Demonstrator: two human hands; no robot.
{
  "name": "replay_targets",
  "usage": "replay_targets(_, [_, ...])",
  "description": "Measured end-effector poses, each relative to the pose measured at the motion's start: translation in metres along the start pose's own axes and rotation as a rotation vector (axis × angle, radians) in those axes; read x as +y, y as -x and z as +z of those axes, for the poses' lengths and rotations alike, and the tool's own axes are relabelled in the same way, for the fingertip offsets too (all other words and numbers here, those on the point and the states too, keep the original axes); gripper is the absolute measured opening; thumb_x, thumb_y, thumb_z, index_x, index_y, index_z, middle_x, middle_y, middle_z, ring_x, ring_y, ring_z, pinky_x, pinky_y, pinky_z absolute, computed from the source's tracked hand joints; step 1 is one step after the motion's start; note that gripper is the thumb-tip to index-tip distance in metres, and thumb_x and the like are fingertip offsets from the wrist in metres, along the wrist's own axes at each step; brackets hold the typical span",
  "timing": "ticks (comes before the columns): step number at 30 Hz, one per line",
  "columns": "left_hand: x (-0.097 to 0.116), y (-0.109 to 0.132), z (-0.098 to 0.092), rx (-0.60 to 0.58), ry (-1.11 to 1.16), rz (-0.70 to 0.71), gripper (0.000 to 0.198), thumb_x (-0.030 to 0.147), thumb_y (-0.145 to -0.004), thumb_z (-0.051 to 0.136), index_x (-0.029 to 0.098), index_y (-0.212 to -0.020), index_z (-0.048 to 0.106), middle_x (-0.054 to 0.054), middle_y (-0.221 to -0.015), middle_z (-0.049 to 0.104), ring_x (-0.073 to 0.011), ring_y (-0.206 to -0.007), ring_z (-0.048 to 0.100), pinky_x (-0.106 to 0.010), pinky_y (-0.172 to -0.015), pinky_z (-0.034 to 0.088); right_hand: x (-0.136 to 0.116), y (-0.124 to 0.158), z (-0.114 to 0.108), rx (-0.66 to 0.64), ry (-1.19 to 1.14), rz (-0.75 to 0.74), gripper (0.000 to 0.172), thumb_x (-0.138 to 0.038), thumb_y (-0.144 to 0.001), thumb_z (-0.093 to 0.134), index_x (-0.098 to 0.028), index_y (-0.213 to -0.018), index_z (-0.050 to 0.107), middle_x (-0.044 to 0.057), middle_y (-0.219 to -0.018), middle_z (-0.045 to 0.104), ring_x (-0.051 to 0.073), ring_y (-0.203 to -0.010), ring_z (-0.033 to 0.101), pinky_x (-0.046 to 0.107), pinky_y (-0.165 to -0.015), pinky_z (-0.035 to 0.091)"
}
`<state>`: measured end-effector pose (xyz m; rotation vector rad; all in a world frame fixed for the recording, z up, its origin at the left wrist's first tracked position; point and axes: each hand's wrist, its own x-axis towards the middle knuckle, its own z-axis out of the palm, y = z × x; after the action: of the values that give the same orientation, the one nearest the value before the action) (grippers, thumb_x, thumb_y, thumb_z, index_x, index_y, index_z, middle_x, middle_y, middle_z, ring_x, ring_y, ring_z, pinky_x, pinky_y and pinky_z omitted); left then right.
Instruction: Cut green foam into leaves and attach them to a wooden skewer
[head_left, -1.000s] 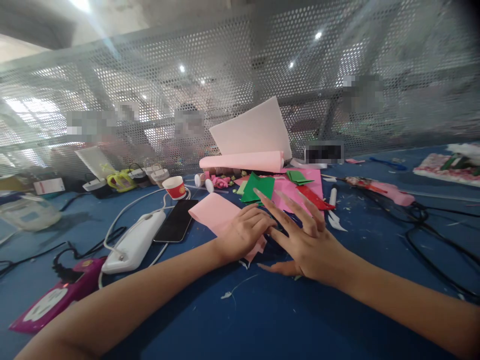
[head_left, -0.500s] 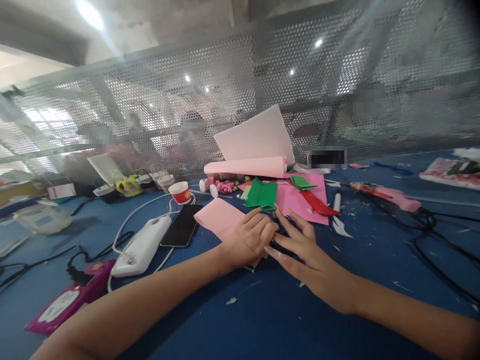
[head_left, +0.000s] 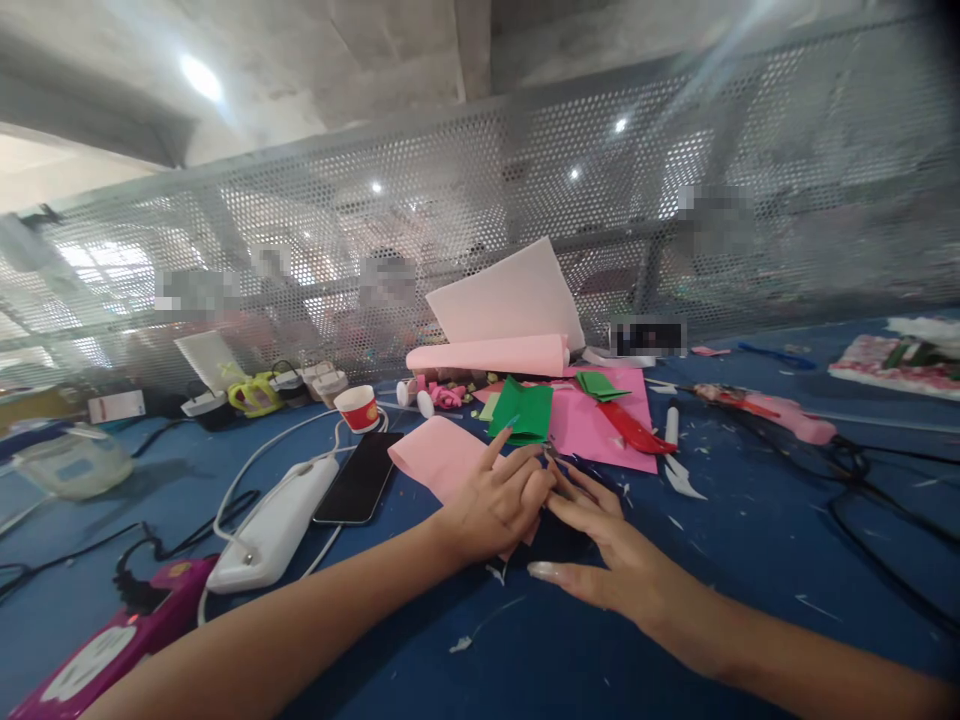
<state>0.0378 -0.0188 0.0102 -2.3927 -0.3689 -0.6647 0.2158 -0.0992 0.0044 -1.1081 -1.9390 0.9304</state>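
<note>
A light pink paper strip [head_left: 431, 455] runs under my left hand [head_left: 495, 500], and a bit of it shows again below the fingers. My left hand is closed over the strip, its index finger raised. Against its fingertips rest the fingers of my right hand [head_left: 619, 540], which are stretched out with the thumb held apart. Something small and shiny shows between the two hands; I cannot make out what it is. Just beyond them lie a folded green sheet [head_left: 523, 410] and a bright pink sheet [head_left: 592, 430] with a red-handled tool [head_left: 634, 430] on it.
A black phone [head_left: 360, 480], a white power strip [head_left: 277, 530] and a paper cup [head_left: 355, 408] stand to the left. A pink glue gun [head_left: 787, 415] with black cables lies right. Behind are a pink roll [head_left: 487, 355] and a perforated metal screen [head_left: 300, 220].
My left index finger has lifted away from the others. My right thumb has moved away from the left hand, and the right fingers have drawn closer together. The camera view has tilted up slightly.
</note>
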Motion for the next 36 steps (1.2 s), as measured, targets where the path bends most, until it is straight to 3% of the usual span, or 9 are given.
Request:
replay_targets(5, [0.002,-0.001,0.001,0.022,-0.029,-0.012,0.024,0.013,-0.092,0.033,0.013,-0.086,0.056,-0.008,-0.084,0.067,-0.0225,-0.112,0.059,-0.052,-0.113,0.029,0.003,-0.001,0.004,0.011,-0.023,-0.009,0.068,-0.053,-0.081,0.060,-0.028,-0.141,0.040,0.010,-0.156,0.018,0.033,-0.144,0.005,0.064,-0.109,0.019])
replay_targets(12, [0.005,0.003,0.002,0.061,-0.064,-0.081,0.017,0.014,-0.091,0.040,0.015,-0.092,0.057,-0.006,-0.086,0.068,-0.0214,-0.110,0.060,-0.049,-0.113,0.030,0.027,-0.006,0.016,0.113,-0.135,-0.002,0.062,-0.046,-0.077,0.067,-0.031,-0.135,0.049,0.011,-0.152,0.030,0.034,-0.142,0.018,0.059,-0.107,0.029])
replay_targets(16, [0.006,0.002,-0.001,0.104,-0.100,-0.096,0.020,0.013,-0.091,0.038,0.016,-0.089,0.057,-0.004,-0.081,0.068,-0.0208,-0.108,0.061,-0.047,-0.112,0.031,0.011,0.000,0.011,0.020,-0.331,-0.027,0.050,-0.036,-0.086,0.055,-0.032,-0.136,0.048,0.008,-0.151,0.034,0.031,-0.137,0.031,0.054,-0.101,0.042])
replay_targets(19, [0.007,0.001,-0.003,0.134,-0.110,-0.106,0.022,0.012,-0.091,0.036,0.017,-0.086,0.056,-0.002,-0.078,0.067,-0.0197,-0.108,0.061,-0.045,-0.113,0.029,-0.005,0.004,0.008,-0.058,-0.468,-0.032,0.058,-0.024,-0.085,0.049,-0.030,-0.141,0.040,0.007,-0.146,0.041,0.028,-0.130,0.044,0.050,-0.094,0.049])
replay_targets(23, [0.006,0.000,-0.003,0.125,-0.098,-0.110,0.022,0.012,-0.091,0.036,0.017,-0.086,0.057,-0.002,-0.079,0.068,-0.0196,-0.111,0.059,-0.045,-0.115,0.026,-0.011,0.003,0.009,-0.098,-0.514,-0.049,0.062,-0.014,-0.082,0.036,-0.024,-0.144,0.037,0.006,-0.138,0.052,0.021,-0.126,0.049,0.044,-0.094,0.049])
replay_targets(29, [0.005,0.002,-0.002,0.080,-0.076,-0.108,0.020,0.015,-0.092,0.037,0.017,-0.091,0.057,-0.004,-0.085,0.068,-0.0211,-0.116,0.057,-0.048,-0.117,0.018,-0.005,-0.005,0.007,-0.180,-0.668,-0.080,0.060,-0.015,-0.089,0.017,-0.024,-0.144,0.036,0.005,-0.121,0.065,0.018,-0.115,0.059,0.044,-0.095,0.048])
replay_targets(33, [0.005,0.001,-0.003,0.055,-0.080,-0.104,0.022,0.015,-0.093,0.035,0.016,-0.089,0.056,-0.004,-0.083,0.067,-0.0209,-0.117,0.056,-0.049,-0.117,0.015,-0.004,-0.008,0.005,-0.196,-0.622,-0.044,0.060,-0.016,-0.091,0.008,-0.023,-0.137,0.046,0.007,-0.111,0.069,0.021,-0.113,0.060,0.047,-0.095,0.044])
replay_targets(36, [0.005,0.001,-0.002,0.040,-0.091,-0.101,0.022,0.014,-0.092,0.035,0.017,-0.088,0.057,-0.003,-0.083,0.067,-0.0205,-0.117,0.056,-0.049,-0.117,0.014,-0.006,-0.008,0.006,-0.221,-0.825,0.040,0.055,-0.027,-0.091,0.013,-0.023,-0.125,0.056,0.008,-0.116,0.067,0.023,-0.113,0.058,0.047,-0.094,0.043])
